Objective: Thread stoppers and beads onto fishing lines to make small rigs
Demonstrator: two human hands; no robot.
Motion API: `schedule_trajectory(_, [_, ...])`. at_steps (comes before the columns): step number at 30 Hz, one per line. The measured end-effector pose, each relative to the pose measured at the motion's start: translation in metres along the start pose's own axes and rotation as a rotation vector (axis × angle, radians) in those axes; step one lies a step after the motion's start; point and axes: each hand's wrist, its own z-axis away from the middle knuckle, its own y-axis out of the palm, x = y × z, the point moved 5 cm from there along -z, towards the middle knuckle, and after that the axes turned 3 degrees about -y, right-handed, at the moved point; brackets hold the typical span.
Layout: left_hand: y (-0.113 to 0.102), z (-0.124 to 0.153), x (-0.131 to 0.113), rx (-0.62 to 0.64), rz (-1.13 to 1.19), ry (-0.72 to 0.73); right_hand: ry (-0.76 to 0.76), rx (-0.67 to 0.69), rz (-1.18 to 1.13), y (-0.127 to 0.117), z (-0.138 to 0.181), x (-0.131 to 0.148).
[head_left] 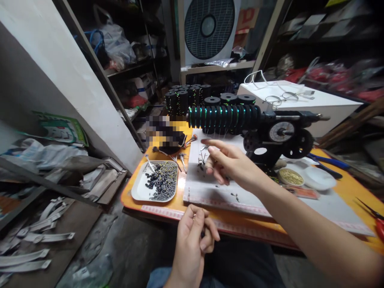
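My left hand [196, 234] is at the front edge of the table, its fingers curled and the thumb pressed on them. A bit of something dark shows between those fingers, too hidden to name. Over the white board [204, 192] my right hand [226, 162] reaches leftward, fingers stretched and partly apart, with nothing visible in them. Small dark parts with thin wire legs [201, 163] lie beside its fingertips, and a few more [236, 197] lie nearer the board's front edge. Behind the hand stands a black winding device [225, 118] with green shiny strands around its ribbed roller.
A white tray [138, 188] of small grey, black and yellow pieces sits left. Wire bundles [182, 160] lie beside it. Black spools [195, 96] stand behind. At right are a dish of gold bits [291, 177], blue-handled pliers [330, 162] and a red-handled tool [379, 228].
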Motion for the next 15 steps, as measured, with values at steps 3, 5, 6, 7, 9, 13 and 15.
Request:
schedule_trajectory(3, [-0.004, -0.001, -0.001, 0.008, -0.035, 0.005, -0.049, -0.035, 0.109, -0.001, -0.018, 0.005])
schedule_trajectory(5, [-0.007, 0.000, -0.003, -0.001, -0.157, 0.030, -0.068, -0.032, 0.161, 0.000, -0.026, 0.004])
schedule_trajectory(6, [-0.010, 0.002, -0.006, -0.030, -0.276, 0.073, -0.076, -0.032, 0.180, -0.001, -0.028, 0.004])
schedule_trajectory(7, [-0.013, 0.004, -0.011, -0.071, -0.429, 0.143, -0.081, -0.033, 0.193, -0.001, -0.028, 0.003])
schedule_trajectory(9, [-0.015, 0.012, -0.023, -0.117, -0.782, 0.332, -0.079, -0.027, 0.200, -0.003, -0.023, 0.003])
schedule_trajectory(13, [-0.013, 0.025, -0.035, -0.094, -1.237, 0.605, -0.018, 0.046, 0.139, -0.002, -0.002, 0.005])
schedule_trajectory(15, [-0.014, 0.024, -0.040, -0.168, -1.286, 0.663, 0.023, 0.110, 0.079, 0.001, 0.009, 0.006])
